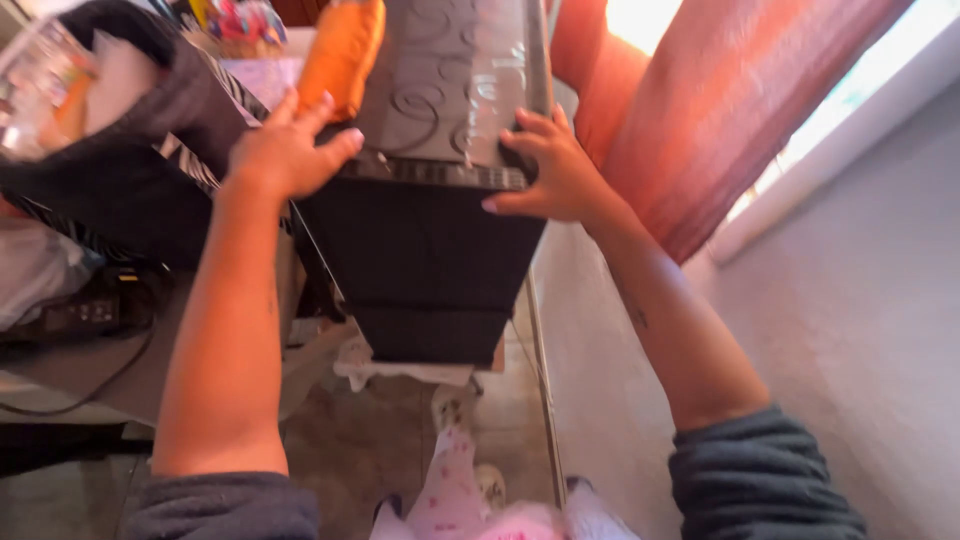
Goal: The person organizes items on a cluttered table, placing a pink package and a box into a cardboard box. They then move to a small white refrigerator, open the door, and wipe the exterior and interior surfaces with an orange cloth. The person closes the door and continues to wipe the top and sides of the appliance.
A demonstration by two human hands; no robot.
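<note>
At frame centre, a tall black cabinet (425,240) is steadied at both top corners: left hand (285,150) and right hand (550,170) are pressed open-palmed against it, not clenched.

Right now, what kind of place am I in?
Probably a room in a home. An orange-red curtain hangs by a bright window, both hands, left and right, rest on a tall black cabinet, and a cluttered table stands beside it.
</note>
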